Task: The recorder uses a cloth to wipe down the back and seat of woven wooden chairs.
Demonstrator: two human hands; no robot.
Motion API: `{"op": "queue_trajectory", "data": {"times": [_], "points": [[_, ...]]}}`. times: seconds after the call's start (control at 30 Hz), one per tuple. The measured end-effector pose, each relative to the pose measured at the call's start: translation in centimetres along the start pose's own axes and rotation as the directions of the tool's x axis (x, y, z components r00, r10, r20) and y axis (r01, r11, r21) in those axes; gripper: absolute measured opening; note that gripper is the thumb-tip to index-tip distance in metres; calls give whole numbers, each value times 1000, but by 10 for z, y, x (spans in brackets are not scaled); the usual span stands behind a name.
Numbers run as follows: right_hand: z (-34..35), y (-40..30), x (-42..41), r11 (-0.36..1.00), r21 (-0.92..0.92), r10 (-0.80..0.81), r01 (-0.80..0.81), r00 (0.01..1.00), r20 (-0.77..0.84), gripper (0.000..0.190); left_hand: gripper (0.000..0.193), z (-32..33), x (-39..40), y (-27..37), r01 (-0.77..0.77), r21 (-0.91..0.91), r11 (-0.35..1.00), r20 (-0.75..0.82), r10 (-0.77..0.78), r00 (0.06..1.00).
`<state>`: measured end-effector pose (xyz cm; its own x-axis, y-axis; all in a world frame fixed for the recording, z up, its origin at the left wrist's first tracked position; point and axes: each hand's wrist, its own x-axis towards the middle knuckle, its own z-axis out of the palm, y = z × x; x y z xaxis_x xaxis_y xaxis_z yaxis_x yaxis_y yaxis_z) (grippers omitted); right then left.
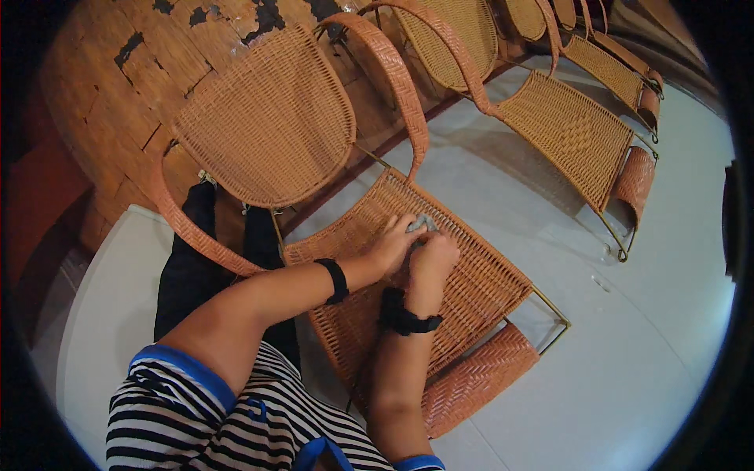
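Observation:
A woven wicker chair with a metal frame lies tipped before me, its backrest facing up and its rounded seat beyond it. My left hand is over the upper part of the backrest, its fingers on a small crumpled grey-green cloth. Close beside it, my right hand has curled fingers at the same cloth, and its fingertips are partly hidden. A braided headrest roll hangs at the backrest's lower end. Two braided armrests curve out at the sides.
More wicker chairs stand in a row toward the upper right. Under them is a pale smooth surface. Worn brown flooring with dark chipped patches spans the upper left. A pale curved panel is at the left.

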<state>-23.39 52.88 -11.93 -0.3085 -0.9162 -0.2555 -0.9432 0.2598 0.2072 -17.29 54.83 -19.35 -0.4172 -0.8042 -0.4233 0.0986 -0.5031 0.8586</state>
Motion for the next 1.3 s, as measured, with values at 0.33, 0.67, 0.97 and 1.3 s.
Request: {"op": "queue_trajectory", "data": {"times": [0.33, 0.67, 0.97, 1.3], "points": [[72, -17, 18, 960, 68, -259, 271, 955, -145, 21, 38, -45, 31, -69, -286, 588, 756, -28, 373, 928], [16, -4, 20, 993, 89, -61, 72, 991, -121, 14, 48, -12, 44, -27, 163, -53, 985, -7, -164, 986], [14, 14, 21, 996, 49, -63, 76, 969, -237, 16, 35, -8, 35, -18, -394, 630, 669, 200, 351, 915], [88, -27, 49, 964, 156, -169, 213, 952, -257, 13, 32, -46, 59, -60, -97, 673, 733, -52, 178, 983]]}}
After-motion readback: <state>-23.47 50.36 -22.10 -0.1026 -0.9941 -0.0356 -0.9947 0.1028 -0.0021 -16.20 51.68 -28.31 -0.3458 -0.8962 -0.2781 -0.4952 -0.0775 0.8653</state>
